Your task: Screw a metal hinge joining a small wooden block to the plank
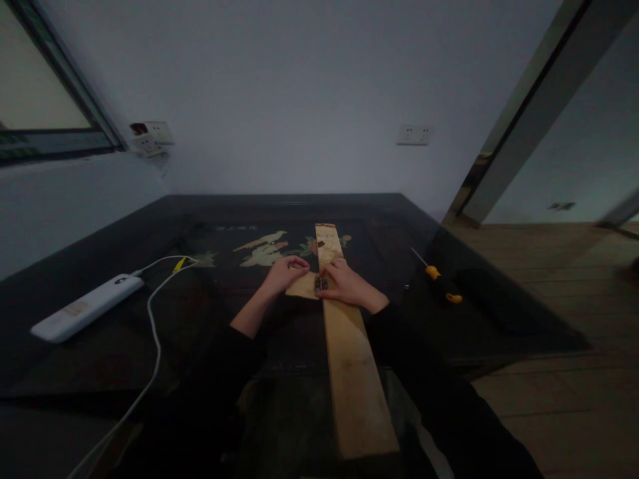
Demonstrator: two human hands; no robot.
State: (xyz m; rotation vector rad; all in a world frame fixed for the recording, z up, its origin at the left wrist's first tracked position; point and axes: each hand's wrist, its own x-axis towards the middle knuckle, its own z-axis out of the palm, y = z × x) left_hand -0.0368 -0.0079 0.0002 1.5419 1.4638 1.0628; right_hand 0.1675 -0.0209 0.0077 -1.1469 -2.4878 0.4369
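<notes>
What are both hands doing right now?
Left hand: fingers resting on small wood piece.
Right hand: pressing on long plank beside hinge.

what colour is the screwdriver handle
Yellow and black screwdriver, seen in the head view.

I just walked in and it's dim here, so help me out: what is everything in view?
wooden plank: 1, pale, down the table's middle
small wood piece: 1, pale, against the plank's left side
hinge: 1, metal, where the two pieces meet
screwdriver: 1, yellow and black, right of plank
power strip: 1, white, corded, left
table: 1, dark, painted centre
wall sockets: several, white
left hand: on small piece
right hand: on plank by hinge
</notes>
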